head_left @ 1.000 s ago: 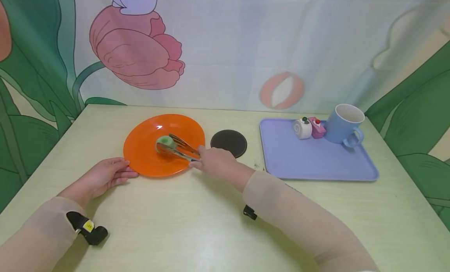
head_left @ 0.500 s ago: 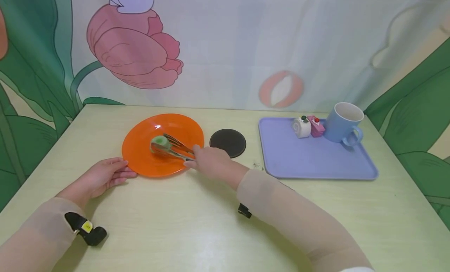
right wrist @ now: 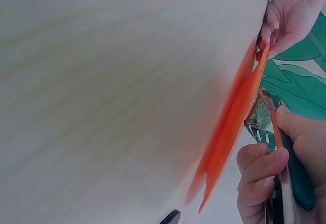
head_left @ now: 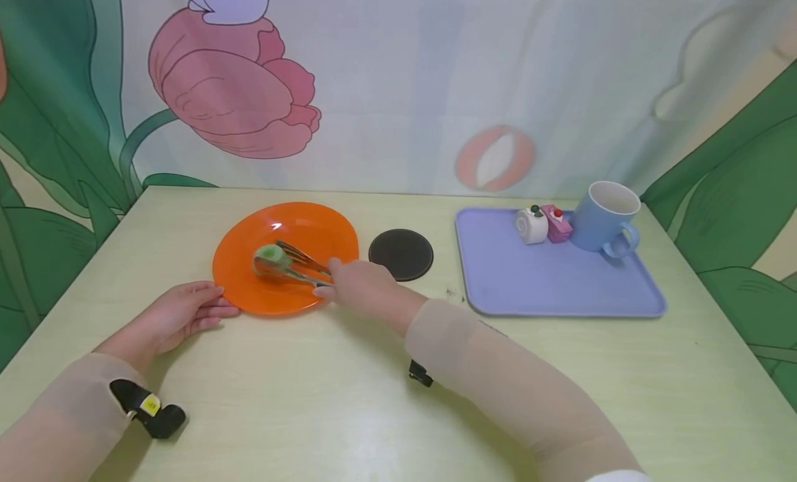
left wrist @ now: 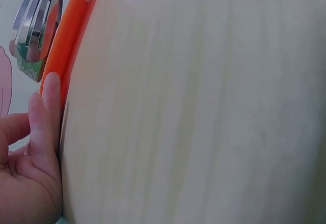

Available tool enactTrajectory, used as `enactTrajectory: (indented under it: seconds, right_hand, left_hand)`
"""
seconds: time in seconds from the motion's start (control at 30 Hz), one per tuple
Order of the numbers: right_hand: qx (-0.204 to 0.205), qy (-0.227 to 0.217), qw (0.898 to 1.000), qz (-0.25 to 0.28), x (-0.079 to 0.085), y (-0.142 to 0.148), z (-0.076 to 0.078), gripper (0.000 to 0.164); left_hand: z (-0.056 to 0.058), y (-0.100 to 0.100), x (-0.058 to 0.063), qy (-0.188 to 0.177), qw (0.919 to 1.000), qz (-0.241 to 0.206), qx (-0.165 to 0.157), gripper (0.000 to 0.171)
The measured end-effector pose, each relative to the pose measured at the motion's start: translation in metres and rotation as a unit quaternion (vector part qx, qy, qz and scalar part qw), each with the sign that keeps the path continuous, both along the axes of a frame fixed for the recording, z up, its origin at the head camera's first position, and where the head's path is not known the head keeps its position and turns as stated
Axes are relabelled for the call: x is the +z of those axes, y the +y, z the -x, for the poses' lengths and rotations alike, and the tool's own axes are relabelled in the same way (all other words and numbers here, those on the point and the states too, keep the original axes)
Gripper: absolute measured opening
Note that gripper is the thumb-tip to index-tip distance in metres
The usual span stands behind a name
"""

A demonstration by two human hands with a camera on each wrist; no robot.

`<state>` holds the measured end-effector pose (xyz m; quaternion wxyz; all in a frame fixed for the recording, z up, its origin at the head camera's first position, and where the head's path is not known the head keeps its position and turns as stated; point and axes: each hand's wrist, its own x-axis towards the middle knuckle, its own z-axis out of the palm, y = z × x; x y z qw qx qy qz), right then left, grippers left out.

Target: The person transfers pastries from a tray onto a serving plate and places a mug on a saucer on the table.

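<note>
1. One pair of tongs (head_left: pixel 303 277) clasped in the right hand (head_left: pixel 364 286); left hand (head_left: pixel 193 310) pinching the orange plate (head_left: pixel 314 229) rim.
2. Green piece (head_left: pixel 272 252) between the tongs, over the plate: pickup looks done, release looks undone.
3. Pale table (head_left: pixel 311 399), black disc (head_left: pixel 401 254), lilac tray (head_left: pixel 529 288); flower-print curtain (head_left: pixel 386 88) behind.

Right-hand fingers (head_left: pixel 337 268) grip tongs (head_left: pixel 301 275) around a green piece (head_left: pixel 270 252) over an orange plate (head_left: pixel 316 231).
</note>
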<state>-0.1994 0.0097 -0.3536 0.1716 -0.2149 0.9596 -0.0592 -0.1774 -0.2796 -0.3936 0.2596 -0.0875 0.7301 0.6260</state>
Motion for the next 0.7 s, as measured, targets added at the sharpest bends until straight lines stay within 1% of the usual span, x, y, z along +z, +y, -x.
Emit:
enactTrajectory:
  seconds: [0.27, 0.43, 0.6, 0.7]
  right_hand:
    - [0.003, 0.014, 1.000, -0.005, -0.002, -0.006, 0.000, 0.053]
    - [0.003, 0.013, 1.000, -0.007, -0.004, -0.009, 0.001, 0.053]
    - [0.014, 0.012, 1.000, 0.003, -0.008, -0.014, 0.004, 0.053]
    - [0.017, 0.015, 1.000, 0.011, -0.010, -0.016, 0.004, 0.050]
  left_hand:
    - [-0.002, 0.002, 0.004, 0.003, 1.0000, -0.006, -0.001, 0.060]
    - [-0.002, 0.003, 0.003, 0.005, 1.0000, -0.004, -0.002, 0.063]
    - [-0.002, 0.002, 0.003, 0.003, 1.0000, -0.003, -0.001, 0.061]
    - [-0.002, 0.001, 0.002, 0.003, 1.0000, -0.001, 0.000, 0.061]
